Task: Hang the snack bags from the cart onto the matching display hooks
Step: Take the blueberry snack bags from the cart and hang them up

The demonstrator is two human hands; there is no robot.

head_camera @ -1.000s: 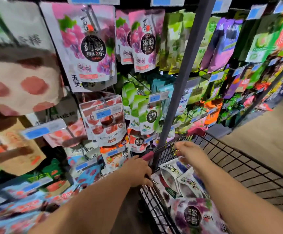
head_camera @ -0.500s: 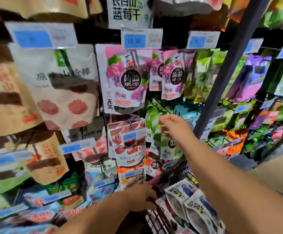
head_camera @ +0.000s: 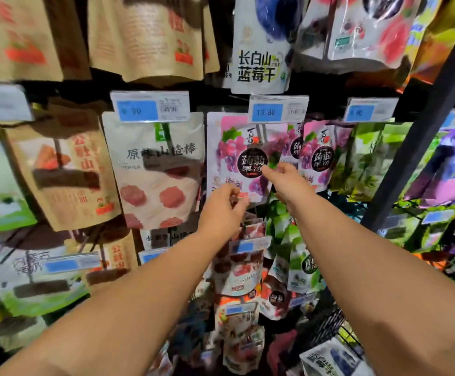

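Under 13.80 tag [head_camera: 278, 112] | grape bag [head_camera: 231, 147]: pink, purple grapes, black disc | left hand [head_camera: 222, 210] pinching bottom | right hand [head_camera: 288, 180] pinching side

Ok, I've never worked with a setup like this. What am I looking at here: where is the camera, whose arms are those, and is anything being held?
There is no machine here. A person works with bare hands, and the single picture comes from a camera worn on their head, looking forward and down. So the two forearms coming up from the bottom edge are their own.

In front of them is a wall of hanging snack bags with blue price tags above the rows. Both hands are at the pink grape bag under the 13.80 tag. The left hand seems to pinch its lower edge. The right hand touches its right side, but I cannot tell whether it grips.

At lower right a corner of the wire cart shows, with a blue-and-white bag in it.
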